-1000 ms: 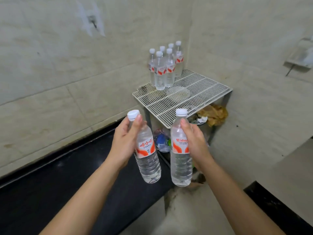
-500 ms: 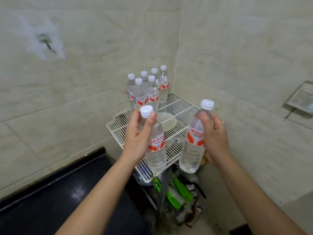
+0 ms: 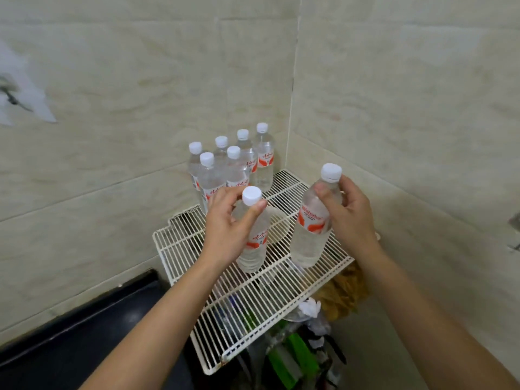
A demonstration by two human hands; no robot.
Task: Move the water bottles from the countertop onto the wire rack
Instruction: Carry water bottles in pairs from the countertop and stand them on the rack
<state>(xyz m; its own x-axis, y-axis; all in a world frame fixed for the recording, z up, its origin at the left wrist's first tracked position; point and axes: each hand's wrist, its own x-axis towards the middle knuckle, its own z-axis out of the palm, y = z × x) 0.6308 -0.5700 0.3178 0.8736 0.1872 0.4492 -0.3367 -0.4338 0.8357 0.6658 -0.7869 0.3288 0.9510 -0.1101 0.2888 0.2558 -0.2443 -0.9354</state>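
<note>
- Clear left bottle [image 3: 253, 256] clamped in left hand [image 3: 225, 229], right bottle [image 3: 309, 240] in right hand [image 3: 351, 218], mid-frame.
- Placing step; next, lowering both upright onto wire rack [image 3: 253, 302], beside standing bottles [image 3: 236, 170].

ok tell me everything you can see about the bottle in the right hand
The water bottle is clear plastic, apparently full, with a white screw cap and a white label bearing red-orange swooshes and red lettering. It is held nearly upright, cap leaning slightly right. The right hand grips its neck and shoulder, thumb across the front. Its base is at the wire rack, right side; whether it rests on the wires is unclear.
</note>
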